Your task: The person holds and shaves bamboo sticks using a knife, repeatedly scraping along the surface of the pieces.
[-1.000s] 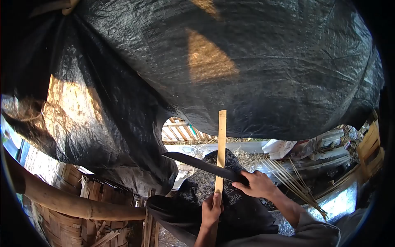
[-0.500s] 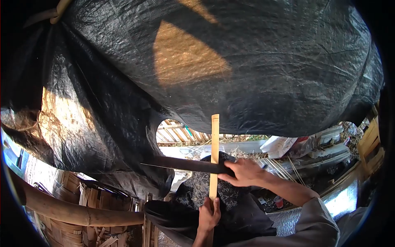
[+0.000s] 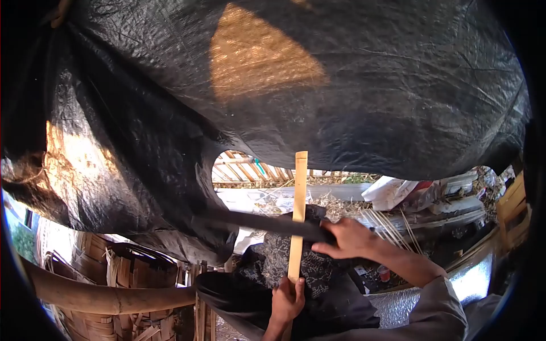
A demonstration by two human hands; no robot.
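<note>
My left hand [image 3: 287, 303] is closed round the lower part of a flat bamboo strip [image 3: 300, 193], which stands nearly upright in front of my body. In my right hand [image 3: 351, 238] is the handle of a long machete [image 3: 267, 223], its dark blade pointing left. The blade crosses in front of the strip near its middle; whether it touches the strip, I cannot tell. Motion blurs the blade's far end. Behind the strip lies a dark patterned cloth [image 3: 278, 258] over my lap.
A black tarp [image 3: 364, 113] hangs low ahead and to the left. At the lower left, a thick bamboo pole [image 3: 114, 298] runs in front of woven bamboo baskets [image 3: 91, 327]. Thin sticks [image 3: 389, 230], a red cup [image 3: 384, 274] and white plastic bags [image 3: 387, 192] lie to the right.
My right hand and the machete have shifted slightly right, and the blade now tilts a little more. The strip's top sits slightly higher and further right; the whole view has shifted a bit.
</note>
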